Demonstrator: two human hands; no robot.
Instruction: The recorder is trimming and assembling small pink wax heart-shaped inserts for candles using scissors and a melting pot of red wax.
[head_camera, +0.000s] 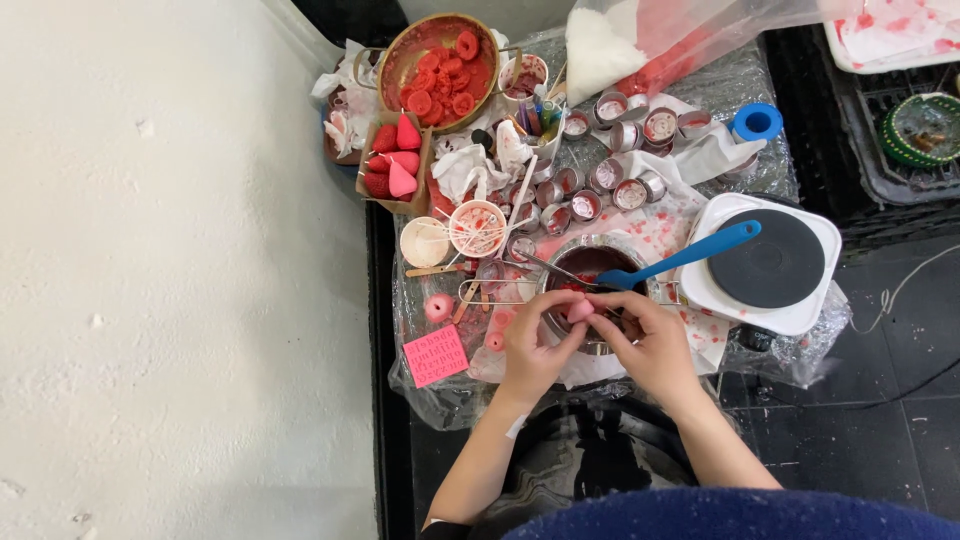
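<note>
Small rounded pink wax piece (580, 310) pinched between left hand (533, 345) and right hand (652, 345) grips, above a metal pot of dark red liquid (590, 265), plastic-covered stained counter (760, 90), dark tiled floor (900, 400), white wall (180, 270)

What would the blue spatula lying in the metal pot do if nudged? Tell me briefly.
The blue spatula rests slanted, handle overhanging the metal pot rim toward the hot plate, so it would probably pivot or slide off. Its head sits in dark red liquid, so likely slippery and dripping.
</note>
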